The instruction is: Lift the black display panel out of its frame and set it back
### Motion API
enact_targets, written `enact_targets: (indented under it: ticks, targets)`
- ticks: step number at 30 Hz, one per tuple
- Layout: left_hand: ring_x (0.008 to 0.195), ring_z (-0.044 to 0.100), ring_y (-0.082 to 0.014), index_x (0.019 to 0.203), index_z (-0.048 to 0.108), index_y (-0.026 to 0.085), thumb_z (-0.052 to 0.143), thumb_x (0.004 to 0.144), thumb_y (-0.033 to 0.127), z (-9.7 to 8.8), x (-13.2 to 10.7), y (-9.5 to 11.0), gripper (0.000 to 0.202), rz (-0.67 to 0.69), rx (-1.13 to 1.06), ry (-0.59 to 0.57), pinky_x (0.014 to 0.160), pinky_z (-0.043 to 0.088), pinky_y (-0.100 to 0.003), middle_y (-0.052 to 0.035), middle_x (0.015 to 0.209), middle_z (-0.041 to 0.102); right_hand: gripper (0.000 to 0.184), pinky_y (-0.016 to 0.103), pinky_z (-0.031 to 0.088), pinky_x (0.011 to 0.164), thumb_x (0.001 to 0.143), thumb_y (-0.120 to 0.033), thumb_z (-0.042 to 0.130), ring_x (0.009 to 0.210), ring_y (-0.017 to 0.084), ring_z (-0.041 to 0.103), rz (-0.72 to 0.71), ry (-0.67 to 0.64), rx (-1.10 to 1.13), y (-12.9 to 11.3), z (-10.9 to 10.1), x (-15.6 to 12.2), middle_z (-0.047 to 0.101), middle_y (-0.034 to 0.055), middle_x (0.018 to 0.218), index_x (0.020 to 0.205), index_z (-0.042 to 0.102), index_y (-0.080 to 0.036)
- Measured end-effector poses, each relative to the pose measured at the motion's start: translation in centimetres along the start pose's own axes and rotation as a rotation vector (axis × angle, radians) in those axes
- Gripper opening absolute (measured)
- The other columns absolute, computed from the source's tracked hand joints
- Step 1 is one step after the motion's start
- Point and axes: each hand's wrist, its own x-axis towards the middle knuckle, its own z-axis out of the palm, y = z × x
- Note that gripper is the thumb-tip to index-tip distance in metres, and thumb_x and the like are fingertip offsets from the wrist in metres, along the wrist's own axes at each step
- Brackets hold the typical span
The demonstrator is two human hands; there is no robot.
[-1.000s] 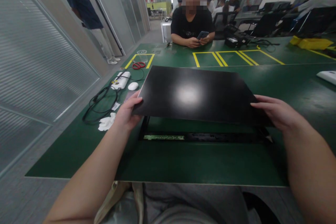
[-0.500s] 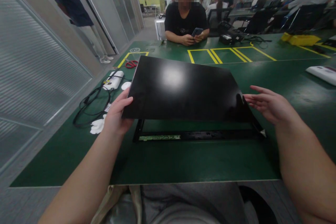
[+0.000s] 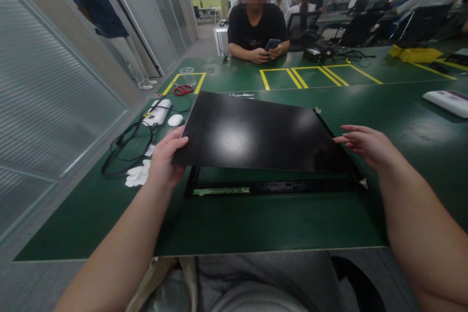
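Note:
A glossy black display panel point(image 3: 256, 136) is tilted over a thin black frame point(image 3: 300, 187), its left side raised and its right side low, close to the frame. My left hand point(image 3: 167, 156) grips the panel's left edge, thumb on top and fingers underneath. Along the frame's near bar runs a narrow green circuit board point(image 3: 221, 191). My right hand point(image 3: 365, 145) is by the panel's right edge with fingers stretched out; a fingertip is at the edge, and I cannot tell whether it touches.
On the green table point(image 3: 285, 224), left of the panel, lie a white box point(image 3: 158, 113) with black cables point(image 3: 116, 148), crumpled white tissue point(image 3: 137, 174), a white round object point(image 3: 175, 120) and red-handled scissors point(image 3: 183, 90). A clear cup point(image 3: 187, 76) stands behind. Opposite sits a person point(image 3: 258, 29) holding a phone.
The panel's far and right sides have come down toward the frame, showing more of the frame's right bar. My right hand has moved slightly left, its fingers still extended.

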Motion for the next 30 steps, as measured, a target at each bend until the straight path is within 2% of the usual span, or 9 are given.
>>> enact_targets:
  ticks: [3,7,11,16,26,30]
  targets:
    - [0.087,0.074,-0.0278,0.109,0.079,0.014,0.078,0.062,0.027,-0.27,0.21,-0.34,0.049,-0.004,-0.01,-0.004,0.069,0.057,-0.031,-0.0084,0.094,0.08,0.025,0.013,0.038,0.045,0.085,-0.005,0.059,0.051,0.006,0.05,-0.002,-0.003,-0.025,0.19,-0.13,0.27,0.073,0.0044,0.072,0.107,0.066,-0.016]
    - [0.074,0.07,-0.0206,0.101,0.08,0.014,0.079,0.059,0.027,-0.3,0.3,-0.28,0.044,-0.031,-0.013,0.015,0.059,0.051,-0.025,-0.0064,0.09,0.08,0.028,0.013,0.038,0.046,0.085,-0.006,0.061,0.052,0.006,0.05,-0.013,-0.019,-0.077,0.37,-0.27,0.46,0.073,0.0045,0.073,0.111,0.066,-0.015]
    - [0.07,0.067,-0.0171,0.096,0.081,0.014,0.08,0.056,0.024,-0.21,0.3,-0.19,0.041,-0.042,-0.017,0.043,0.058,0.05,-0.022,-0.0055,0.088,0.08,0.026,0.014,0.038,0.046,0.088,-0.008,0.06,0.054,0.006,0.052,-0.016,-0.026,-0.115,0.39,-0.26,0.46,0.073,0.0053,0.075,0.112,0.067,-0.015]
    - [0.069,0.066,-0.0167,0.094,0.082,0.014,0.08,0.056,0.023,-0.19,0.31,-0.2,0.039,-0.043,-0.012,0.064,0.059,0.051,-0.022,-0.0052,0.087,0.08,0.025,0.014,0.038,0.047,0.087,-0.008,0.061,0.055,0.006,0.052,-0.011,-0.032,-0.129,0.29,-0.28,0.41,0.073,0.0057,0.077,0.11,0.068,-0.015]
    - [0.062,0.062,-0.0131,0.096,0.083,0.013,0.08,0.059,0.022,0.17,0.08,0.0,0.038,-0.051,-0.019,0.038,0.056,0.052,-0.02,-0.0043,0.085,0.08,0.021,0.015,0.038,0.047,0.088,-0.012,0.059,0.056,0.007,0.053,-0.022,-0.022,-0.151,0.26,-0.65,0.43,0.074,0.0077,0.079,0.107,0.068,-0.016]
    - [0.063,0.065,-0.0147,0.095,0.083,0.014,0.079,0.061,0.021,0.14,0.03,0.07,0.035,-0.049,-0.009,0.02,0.054,0.052,-0.021,-0.0055,0.089,0.081,0.02,0.015,0.038,0.047,0.088,-0.012,0.058,0.056,0.007,0.052,-0.015,-0.029,-0.138,0.15,-0.7,0.36,0.074,0.0076,0.079,0.104,0.068,-0.016]
